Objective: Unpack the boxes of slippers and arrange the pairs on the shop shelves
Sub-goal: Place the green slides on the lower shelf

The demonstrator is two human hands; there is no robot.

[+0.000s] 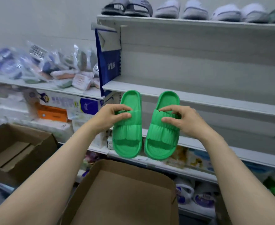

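Two slippers are held side by side and apart in front of the shelving, the left slipper (127,125) pinched by the left hand (108,117) at its strap, the right slipper (162,127) by the right hand (184,120). Directly below them an open box (125,197) is placed, and a second open box (18,153) is set well to its left. Behind the slippers a bare shelf (206,98) is fixed; on the top shelf (190,21) above it, pairs of slippers (180,9) are lined up. On the left shelf (41,86), bagged slippers (41,64) are piled, and a hanging bag (108,62) is placed between the two shelf units.
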